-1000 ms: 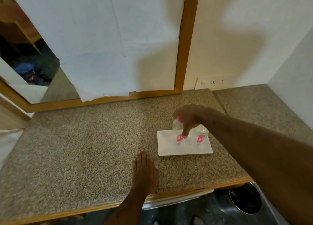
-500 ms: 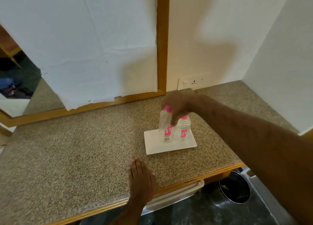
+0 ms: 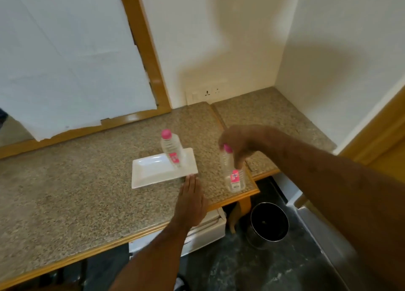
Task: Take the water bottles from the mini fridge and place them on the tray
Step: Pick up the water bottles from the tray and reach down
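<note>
A white rectangular tray (image 3: 153, 172) lies on the speckled stone counter (image 3: 65, 192). One clear water bottle (image 3: 172, 147) with a pink cap and pink label stands on the tray's right end. My right hand (image 3: 238, 141) grips the neck of a second pink-capped bottle (image 3: 233, 174), held upright off the tray, above the counter's front right corner. My left hand (image 3: 191, 199) rests flat on the counter, palm down, fingertips touching the tray's near right corner.
A paper-covered mirror in a wooden frame (image 3: 151, 71) backs the counter. A wall socket (image 3: 211, 92) sits by the corner. Below the counter are a white appliance (image 3: 206, 229) and a dark round bin (image 3: 268, 224) on the dark floor.
My right hand has lifted one bottle off the tray and carried it right, over the counter's corner. One bottle stays on the tray. The view has swung to the right.
</note>
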{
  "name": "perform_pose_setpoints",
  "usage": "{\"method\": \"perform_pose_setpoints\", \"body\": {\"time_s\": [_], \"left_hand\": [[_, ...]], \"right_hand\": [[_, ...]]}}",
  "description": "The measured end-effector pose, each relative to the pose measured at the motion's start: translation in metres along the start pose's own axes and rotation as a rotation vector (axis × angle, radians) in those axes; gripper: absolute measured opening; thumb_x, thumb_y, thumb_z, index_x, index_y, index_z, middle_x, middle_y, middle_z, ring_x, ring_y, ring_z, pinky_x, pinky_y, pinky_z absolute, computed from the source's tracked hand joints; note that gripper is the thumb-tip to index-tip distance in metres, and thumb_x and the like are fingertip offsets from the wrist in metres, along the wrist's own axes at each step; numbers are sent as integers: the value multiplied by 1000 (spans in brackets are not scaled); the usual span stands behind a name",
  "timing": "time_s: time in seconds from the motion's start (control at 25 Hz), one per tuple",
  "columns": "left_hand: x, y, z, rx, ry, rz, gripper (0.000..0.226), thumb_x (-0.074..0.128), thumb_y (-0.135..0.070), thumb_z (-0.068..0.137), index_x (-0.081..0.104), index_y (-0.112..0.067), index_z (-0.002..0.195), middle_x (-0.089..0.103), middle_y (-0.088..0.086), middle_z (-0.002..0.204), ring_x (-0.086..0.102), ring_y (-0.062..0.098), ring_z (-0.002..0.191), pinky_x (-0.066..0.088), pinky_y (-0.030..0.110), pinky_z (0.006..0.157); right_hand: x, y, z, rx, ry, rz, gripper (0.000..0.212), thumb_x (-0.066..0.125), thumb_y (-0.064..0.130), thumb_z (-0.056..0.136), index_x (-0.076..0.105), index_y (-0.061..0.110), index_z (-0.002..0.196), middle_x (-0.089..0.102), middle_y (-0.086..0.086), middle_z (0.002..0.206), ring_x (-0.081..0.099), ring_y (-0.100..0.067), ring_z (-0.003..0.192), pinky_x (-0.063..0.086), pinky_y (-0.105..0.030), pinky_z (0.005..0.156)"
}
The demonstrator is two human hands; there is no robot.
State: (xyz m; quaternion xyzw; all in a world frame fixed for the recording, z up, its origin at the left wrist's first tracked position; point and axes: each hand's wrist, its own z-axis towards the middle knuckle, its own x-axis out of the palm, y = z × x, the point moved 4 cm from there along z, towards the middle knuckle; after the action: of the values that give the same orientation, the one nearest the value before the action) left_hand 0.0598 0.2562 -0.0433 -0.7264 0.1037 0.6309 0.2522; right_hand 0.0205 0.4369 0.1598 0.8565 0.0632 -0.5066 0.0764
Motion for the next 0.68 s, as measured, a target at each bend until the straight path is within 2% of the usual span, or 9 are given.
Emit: {"method": "perform_pose_setpoints", "body": {"time_s": [0.12, 0.28, 0.36, 0.52, 0.68], "left_hand": [[-1, -28, 43, 14, -21, 14, 61, 32, -30, 95, 22, 2, 145, 23, 25, 156, 15, 35, 147, 17, 49, 121], [17, -61, 87, 51, -8, 27, 58, 30, -29, 95, 25, 3, 143, 27, 27, 153, 17, 38, 146, 18, 50, 120], [25, -64, 98, 58, -2, 23, 59, 28, -31, 94, 24, 2, 143, 26, 25, 154, 16, 37, 146, 16, 51, 120], [34, -59, 105, 93, 4, 36, 61, 25, -34, 95, 23, -1, 146, 21, 21, 158, 10, 33, 148, 11, 50, 121], [36, -56, 108, 104, -19, 16, 66, 17, -41, 93, 18, -4, 148, 17, 20, 159, 6, 30, 149, 9, 49, 122]], "right_hand": [[38, -62, -5, 75, 14, 41, 71, 87, 26, 56, 56, 20, 119, 58, -6, 115, 54, -25, 103, 51, -42, 89], [66, -133, -4, 143, -25, 152, 71, 88, 26, 53, 56, 23, 117, 52, 1, 105, 50, -20, 97, 49, -36, 83], [84, -152, 0, 153, 4, 166, 71, 88, 24, 54, 57, 22, 117, 50, 2, 101, 50, -19, 95, 46, -32, 78], [136, -168, 14, 171, 103, 204, 69, 87, 19, 58, 57, 18, 120, 59, -5, 113, 55, -23, 101, 50, -34, 83], [212, -185, 30, 213, 159, 252, 54, 84, 16, 61, 62, 17, 110, 65, -7, 108, 61, -23, 92, 54, -29, 73]]}}
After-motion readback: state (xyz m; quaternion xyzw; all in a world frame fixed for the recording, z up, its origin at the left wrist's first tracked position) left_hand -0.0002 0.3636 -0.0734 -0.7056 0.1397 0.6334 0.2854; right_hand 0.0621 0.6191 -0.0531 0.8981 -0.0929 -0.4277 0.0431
